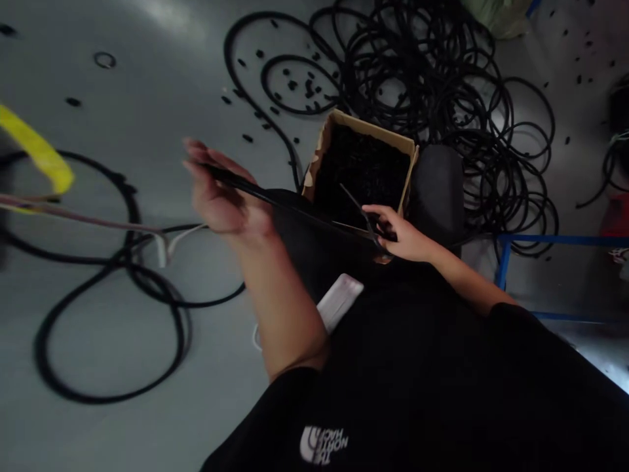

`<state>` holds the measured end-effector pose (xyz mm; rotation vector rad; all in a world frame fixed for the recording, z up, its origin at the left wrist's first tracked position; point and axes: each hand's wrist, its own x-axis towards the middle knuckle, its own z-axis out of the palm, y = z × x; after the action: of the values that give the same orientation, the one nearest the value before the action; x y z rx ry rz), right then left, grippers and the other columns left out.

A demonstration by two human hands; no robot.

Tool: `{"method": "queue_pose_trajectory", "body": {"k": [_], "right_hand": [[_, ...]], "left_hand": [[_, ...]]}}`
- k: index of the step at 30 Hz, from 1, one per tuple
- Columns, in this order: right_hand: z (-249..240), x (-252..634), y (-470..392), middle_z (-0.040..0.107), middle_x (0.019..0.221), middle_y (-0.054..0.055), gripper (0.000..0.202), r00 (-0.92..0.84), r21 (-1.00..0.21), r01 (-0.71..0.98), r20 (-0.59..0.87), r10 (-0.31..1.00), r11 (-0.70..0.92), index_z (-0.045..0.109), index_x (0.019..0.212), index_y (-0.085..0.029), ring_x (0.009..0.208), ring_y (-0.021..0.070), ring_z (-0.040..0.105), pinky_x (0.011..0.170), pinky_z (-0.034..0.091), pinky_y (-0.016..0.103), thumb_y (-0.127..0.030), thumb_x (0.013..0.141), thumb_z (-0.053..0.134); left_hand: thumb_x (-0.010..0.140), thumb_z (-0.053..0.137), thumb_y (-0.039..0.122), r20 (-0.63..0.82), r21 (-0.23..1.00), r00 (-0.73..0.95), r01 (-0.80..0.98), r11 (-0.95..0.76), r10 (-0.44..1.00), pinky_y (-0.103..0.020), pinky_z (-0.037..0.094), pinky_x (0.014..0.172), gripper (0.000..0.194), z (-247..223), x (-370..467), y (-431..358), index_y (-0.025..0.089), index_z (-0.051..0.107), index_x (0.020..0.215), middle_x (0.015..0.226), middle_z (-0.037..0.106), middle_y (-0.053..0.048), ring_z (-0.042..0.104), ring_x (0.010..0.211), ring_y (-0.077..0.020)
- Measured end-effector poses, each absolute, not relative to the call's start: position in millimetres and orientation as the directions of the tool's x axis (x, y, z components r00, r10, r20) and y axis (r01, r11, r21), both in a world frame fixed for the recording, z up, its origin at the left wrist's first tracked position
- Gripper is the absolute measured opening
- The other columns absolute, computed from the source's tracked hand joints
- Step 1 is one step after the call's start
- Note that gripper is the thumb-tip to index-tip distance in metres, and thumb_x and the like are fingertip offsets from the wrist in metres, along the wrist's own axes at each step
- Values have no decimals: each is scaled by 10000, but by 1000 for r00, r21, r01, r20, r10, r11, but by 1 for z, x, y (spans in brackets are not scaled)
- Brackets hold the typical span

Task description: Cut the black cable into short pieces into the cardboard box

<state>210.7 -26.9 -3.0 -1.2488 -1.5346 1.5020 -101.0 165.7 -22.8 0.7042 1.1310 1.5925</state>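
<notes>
My left hand [226, 193] is raised at the centre left, fingers closed round a black cable [275, 195] that slants down to the right across my lap. In my right hand [400, 235] is a pair of dark scissors [369, 219], its blades pointing up and left over a cardboard box [381, 131]. Small black pieces [363, 164] fill much of that box. The cable's far end is lost against dark clothing near the scissors.
Coiled black tubing [413, 65] spreads behind the box, with small black bits scattered on the grey floor [162, 118]. More loops [113, 393] lie at left, below a yellow strip [37, 147]. A white power strip [340, 301] is beside my left forearm; a blue frame [565, 240] stands right.
</notes>
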Motion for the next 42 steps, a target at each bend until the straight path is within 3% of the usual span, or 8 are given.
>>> {"method": "queue_pose_trajectory", "body": {"k": [3, 7, 11, 15, 21, 26, 32, 42], "right_hand": [[-15, 188, -47, 635, 1546, 113, 953, -400, -971, 132, -234, 886, -197, 428, 1886, -303, 1316, 248, 693, 1298, 654, 573, -132, 1011, 766], [-35, 164, -73, 634, 1590, 133, 962, -327, -941, 108, -339, 882, -321, 459, 1855, -280, 1277, 243, 706, 1293, 654, 561, -152, 977, 828], [-55, 155, -83, 607, 1717, 181, 982, -304, -913, 114, -407, 861, -391, 489, 1832, -250, 1323, 266, 731, 1294, 656, 559, -152, 926, 856], [-69, 159, -76, 619, 1717, 179, 942, -304, -911, 110, -411, 859, -397, 499, 1800, -241, 1419, 288, 728, 1379, 594, 584, -210, 937, 875], [-70, 197, -46, 680, 1391, 94, 982, -336, -937, 46, -341, 878, -346, 456, 1736, -264, 1277, 277, 747, 1230, 670, 550, -404, 928, 996], [-51, 227, -19, 699, 1405, 105, 807, -463, -949, 120, -314, 829, -292, 553, 1610, -256, 1289, 276, 742, 1222, 669, 544, -443, 963, 999], [-64, 223, -4, 737, 1397, 104, 704, -422, -925, 107, -374, 826, -364, 560, 1573, -284, 1329, 277, 730, 1256, 656, 537, -621, 1070, 921], [-60, 220, 18, 735, 1187, 43, 686, -308, -843, 149, -536, 786, -516, 653, 1402, -250, 1162, 256, 728, 1077, 678, 409, -703, 1001, 975]], "left_hand": [[1254, 550, 367, -105, 889, -447, -442, -117, 888, -232, 593, 1397, 241, -31, -100, 158, 302, 752, 1139, 1392, 931, 20, 639, 1723, -63], [1324, 495, 499, -338, 805, -162, -560, 196, 927, -126, 695, 918, 399, -27, -72, 127, 286, 753, 1106, 1147, 931, 33, 864, 1136, -66], [1317, 547, 390, -543, 696, 3, -558, 452, 840, -103, 520, 553, 349, -2, -55, 99, 217, 816, 1177, 993, 858, -20, 624, 637, -46], [1156, 823, 382, -448, 820, 0, -399, 411, 894, -153, 337, 418, 188, 13, -60, 87, 202, 808, 1103, 792, 708, 6, 394, 505, -65], [1069, 934, 535, -303, 947, -24, -116, 299, 953, -192, 257, 424, 338, -7, -72, 74, 232, 784, 1074, 731, 607, 39, 420, 503, -87], [1142, 828, 689, -183, 970, 99, 180, 163, 978, -244, 408, 525, 459, -30, -52, 59, 230, 804, 1149, 750, 625, 29, 544, 584, -131], [1109, 849, 662, -148, 957, 205, 275, 88, 968, -295, 580, 742, 442, -45, -26, 44, 242, 727, 1172, 884, 724, -9, 694, 776, -196], [1096, 792, 498, -236, 891, 203, 434, 129, 950, -399, 606, 1064, 242, -45, -12, 35, 265, 766, 1153, 1184, 853, -93, 769, 1147, -309]]}}
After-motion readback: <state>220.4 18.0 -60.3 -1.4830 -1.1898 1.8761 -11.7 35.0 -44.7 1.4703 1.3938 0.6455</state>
